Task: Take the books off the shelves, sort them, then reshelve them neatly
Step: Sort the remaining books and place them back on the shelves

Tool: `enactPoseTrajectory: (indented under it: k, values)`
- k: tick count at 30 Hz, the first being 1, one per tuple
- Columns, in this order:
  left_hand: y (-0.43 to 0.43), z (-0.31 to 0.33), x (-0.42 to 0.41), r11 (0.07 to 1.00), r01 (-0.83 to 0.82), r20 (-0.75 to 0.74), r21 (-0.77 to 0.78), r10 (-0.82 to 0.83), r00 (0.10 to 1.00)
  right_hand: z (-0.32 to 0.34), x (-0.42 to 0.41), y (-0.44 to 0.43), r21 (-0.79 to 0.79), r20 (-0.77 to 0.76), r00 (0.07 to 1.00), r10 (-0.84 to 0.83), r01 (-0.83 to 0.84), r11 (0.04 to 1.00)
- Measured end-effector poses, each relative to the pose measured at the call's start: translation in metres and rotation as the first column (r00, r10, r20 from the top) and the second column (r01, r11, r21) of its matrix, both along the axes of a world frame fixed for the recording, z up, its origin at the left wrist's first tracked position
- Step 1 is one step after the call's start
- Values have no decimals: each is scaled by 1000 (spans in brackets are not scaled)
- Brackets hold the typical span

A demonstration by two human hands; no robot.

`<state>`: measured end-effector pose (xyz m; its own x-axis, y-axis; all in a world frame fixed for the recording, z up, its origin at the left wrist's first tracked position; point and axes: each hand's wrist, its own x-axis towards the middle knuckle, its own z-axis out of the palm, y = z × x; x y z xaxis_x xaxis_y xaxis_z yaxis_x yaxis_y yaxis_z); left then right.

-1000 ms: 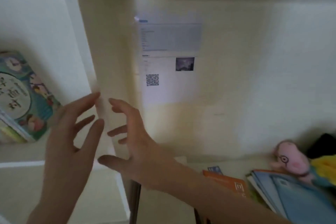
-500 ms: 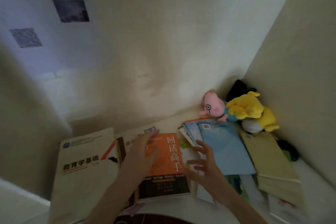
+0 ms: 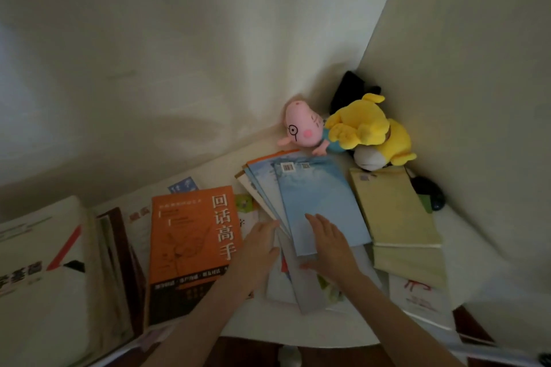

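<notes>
I am resting my right hand [image 3: 329,243] flat on the blue books [image 3: 316,197], lower centre. My left hand [image 3: 259,250], fingers straight, is touching their edge.

A single wide-angle camera, worn on the person's head, looks forward and steeply down from close above the white shelf board [image 3: 214,170]. It faces the cream back wall [image 3: 179,53]. The corner with the cream side wall [image 3: 477,68] lies right of centre.

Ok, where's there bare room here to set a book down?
One bare strip runs along the back wall, between the orange book and the pink pig plush. Another lies between the yellow-green book and the right wall. The middle is crowded with blue booklets.
</notes>
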<state>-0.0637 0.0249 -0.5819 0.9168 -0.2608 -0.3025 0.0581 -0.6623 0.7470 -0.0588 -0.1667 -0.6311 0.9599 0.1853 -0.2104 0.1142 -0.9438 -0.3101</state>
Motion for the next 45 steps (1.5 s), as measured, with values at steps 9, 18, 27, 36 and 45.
enactPoseTrajectory:
  k: [9, 18, 27, 36, 45]
  values:
    - [-28, -48, 36, 946, 52, 98, 319, -88, 991, -11, 31, -29, -199, 240, 938, 249, -204, 959]
    - [-19, -61, 110, 401, 413, 60, 818, -773, 631, -29, 49, -48, -290, 393, 803, 448, -355, 889]
    - [-3, -87, 127, 370, 329, 313, 869, -926, 213, -38, 47, -56, -275, 446, 773, 452, -362, 890]
    - [-24, -76, 124, 533, 333, 444, 778, -841, 310, -41, 45, -60, -180, 475, 807, 350, -301, 937]
    - [-49, -32, 134, 827, 265, 696, 496, -561, 447, -11, 58, -75, 72, 582, 808, 97, -169, 983]
